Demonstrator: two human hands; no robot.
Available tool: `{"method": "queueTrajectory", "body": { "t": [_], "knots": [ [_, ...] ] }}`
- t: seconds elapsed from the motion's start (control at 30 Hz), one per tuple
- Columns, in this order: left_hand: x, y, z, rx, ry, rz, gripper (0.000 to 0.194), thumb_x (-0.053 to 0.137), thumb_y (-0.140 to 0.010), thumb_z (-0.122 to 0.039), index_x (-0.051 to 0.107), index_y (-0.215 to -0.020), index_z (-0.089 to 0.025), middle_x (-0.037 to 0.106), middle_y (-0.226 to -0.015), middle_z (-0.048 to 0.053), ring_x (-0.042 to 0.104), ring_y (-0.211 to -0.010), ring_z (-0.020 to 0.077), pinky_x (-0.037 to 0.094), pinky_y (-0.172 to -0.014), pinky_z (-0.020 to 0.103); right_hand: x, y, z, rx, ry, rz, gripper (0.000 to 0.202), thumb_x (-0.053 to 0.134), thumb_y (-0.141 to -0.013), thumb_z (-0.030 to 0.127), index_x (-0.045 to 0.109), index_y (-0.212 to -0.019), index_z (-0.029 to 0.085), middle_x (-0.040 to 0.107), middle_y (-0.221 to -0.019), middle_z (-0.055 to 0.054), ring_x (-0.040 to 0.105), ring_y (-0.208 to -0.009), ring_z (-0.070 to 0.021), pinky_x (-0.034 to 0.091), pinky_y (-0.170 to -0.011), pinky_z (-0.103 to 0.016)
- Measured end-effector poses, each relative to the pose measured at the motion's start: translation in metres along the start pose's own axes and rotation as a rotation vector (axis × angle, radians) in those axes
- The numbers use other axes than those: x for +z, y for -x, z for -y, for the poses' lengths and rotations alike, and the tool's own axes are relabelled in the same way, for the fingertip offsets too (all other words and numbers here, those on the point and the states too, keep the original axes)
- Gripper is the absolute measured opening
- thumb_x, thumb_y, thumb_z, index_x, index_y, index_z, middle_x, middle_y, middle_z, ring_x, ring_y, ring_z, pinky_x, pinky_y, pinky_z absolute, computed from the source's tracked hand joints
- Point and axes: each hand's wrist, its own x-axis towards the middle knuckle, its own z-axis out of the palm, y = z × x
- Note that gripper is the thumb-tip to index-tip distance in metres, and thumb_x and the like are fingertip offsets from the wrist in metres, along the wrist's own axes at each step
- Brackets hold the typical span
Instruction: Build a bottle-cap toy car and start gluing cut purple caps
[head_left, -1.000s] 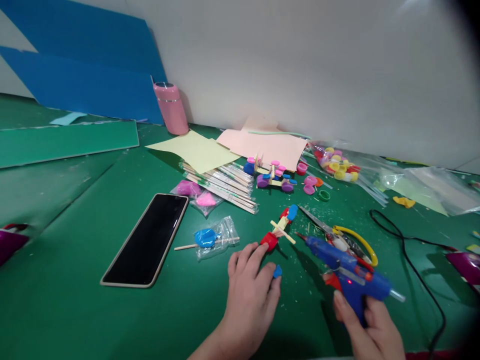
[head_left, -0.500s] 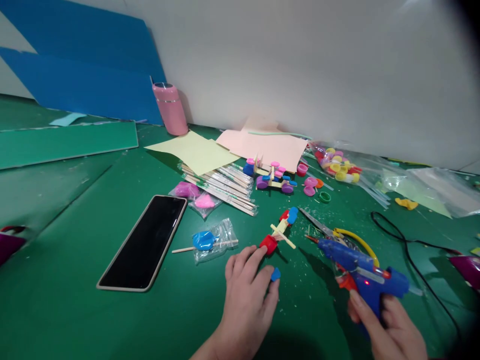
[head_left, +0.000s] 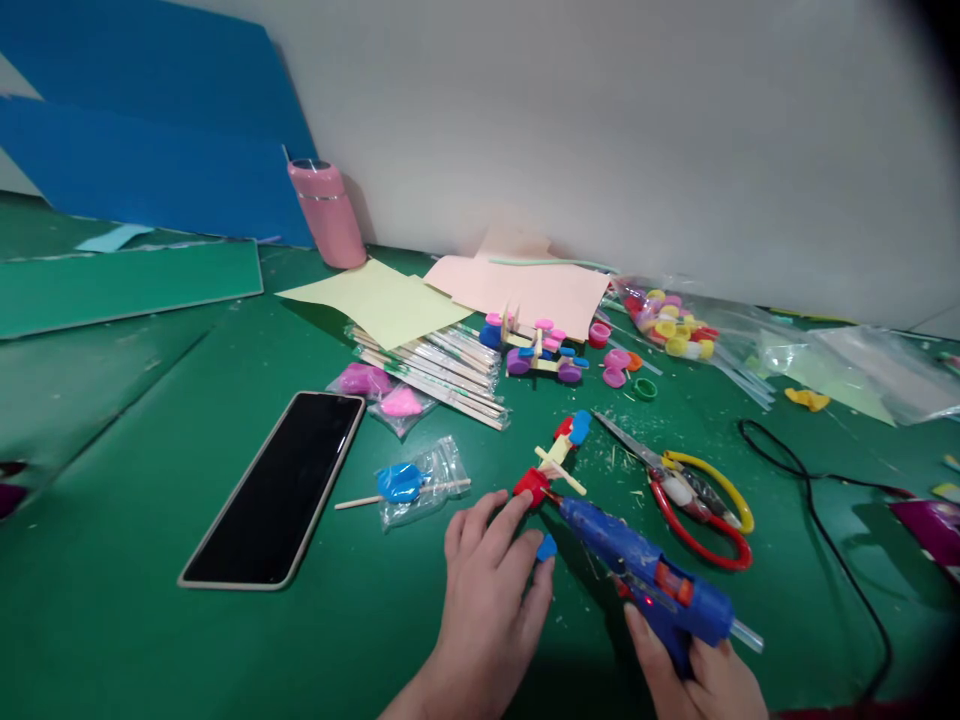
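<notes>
My left hand (head_left: 491, 600) pinches a small blue clay piece (head_left: 546, 548) between thumb and a finger, while its index fingertip rests on the red cap (head_left: 532, 485) at the near end of a small stick model (head_left: 556, 465). That model has another red cap and a blue piece at its far end. My right hand (head_left: 694, 665) grips the handle of a blue glue gun (head_left: 637, 560), which has a small red light on. The gun's nozzle is at the red cap, by my left index fingertip; whether they touch is unclear.
Scissors (head_left: 705, 505) lie right of the model, a black cable (head_left: 810, 520) beyond. A phone (head_left: 274, 490) and a bagged blue clay piece (head_left: 401, 482) lie left. Behind are wrapped sticks (head_left: 442, 370), a finished-looking model (head_left: 544, 365), a bag of caps (head_left: 675, 325) and a pink bottle (head_left: 328, 215).
My right hand has moved the glue gun left, bringing its nozzle to the red cap and uncovering the scissors' handles. My left hand keeps its pose. The view has shifted slightly.
</notes>
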Motion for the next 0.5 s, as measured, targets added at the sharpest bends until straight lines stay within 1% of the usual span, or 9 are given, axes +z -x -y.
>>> {"method": "queueTrajectory", "body": {
  "t": [0.23,0.4,0.5],
  "knots": [
    [0.0008,0.0,0.001,0.006,0.014,0.003,0.012,0.054,-0.074,-0.016,0.063,-0.079,-0.021,0.066,-0.105,0.006,0.052,-0.101,0.0288,0.039,-0.079,0.047,0.0071,-0.0008,0.0029,-0.015,-0.006,-0.019,0.052,0.032,-0.084,0.053,0.067,-0.087,0.015,0.07,-0.076,-0.012,0.067,-0.069,-0.0252,0.054,-0.057,-0.028],
    [0.001,0.0009,0.0007,0.007,0.002,0.012,0.013,0.054,-0.073,-0.014,0.063,-0.078,-0.021,0.065,-0.106,0.006,0.051,-0.101,0.0289,0.039,-0.08,0.048,0.01,-0.0005,0.0022,-0.031,-0.01,-0.019,0.048,0.033,-0.085,0.049,0.066,-0.09,0.015,0.07,-0.075,-0.011,0.067,-0.068,-0.0255,0.054,-0.059,-0.029],
    [0.0012,0.0014,0.001,0.006,0.001,0.017,0.013,0.054,-0.073,-0.014,0.063,-0.079,-0.021,0.065,-0.106,0.006,0.051,-0.101,0.0294,0.039,-0.079,0.049,0.0098,-0.001,0.0015,-0.041,-0.015,-0.029,0.044,0.035,-0.085,0.048,0.066,-0.089,0.017,0.069,-0.074,-0.01,0.067,-0.067,-0.0254,0.054,-0.057,-0.029]
  ]
}}
